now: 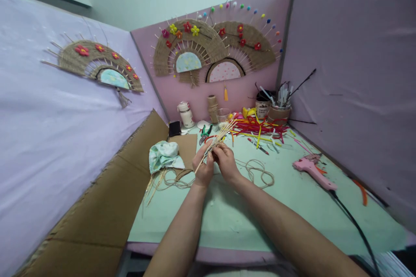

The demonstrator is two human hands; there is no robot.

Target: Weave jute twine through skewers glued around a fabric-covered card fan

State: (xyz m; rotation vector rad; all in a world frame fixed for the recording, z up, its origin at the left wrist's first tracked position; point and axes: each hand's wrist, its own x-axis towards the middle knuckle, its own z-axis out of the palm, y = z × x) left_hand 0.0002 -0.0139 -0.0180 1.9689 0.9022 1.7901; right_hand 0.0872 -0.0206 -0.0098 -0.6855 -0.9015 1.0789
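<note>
Here, held a bundle of sticks (229, 128) in the left hand (204, 169), fingers curled closely round the lower part, above the middle of the table (276, 229). Had the right hand (225, 162) just beside, fingers bent and drawn in against the bundle, close up to the left thumb. Could not make out anything between the right fingertips, whether stick or string (260, 173), behind the knuckles. Saw the long axis of the sticks run slantwise, from a near end low on the left, out past the left palm, up and away to the right, beyond the knuckles of both hands. Noted a loose spread at the far end and a tighter gathering at the grip. Counted the left hand as nearer to the low end, and the right hand as coming across from the other side. Judged the handling to turn on that crossing, right fingertips set against the flank of the bundle. Found the string in slack loops on the table, to the right of the right hand, with a cloth (164, 156) over some loose sticks (152, 188) to the left. Spotted cutters (206, 132) just beyond the left hand, pipe cleaners (260, 128) farther right, and a glue gun (313, 172) well apart.
</note>
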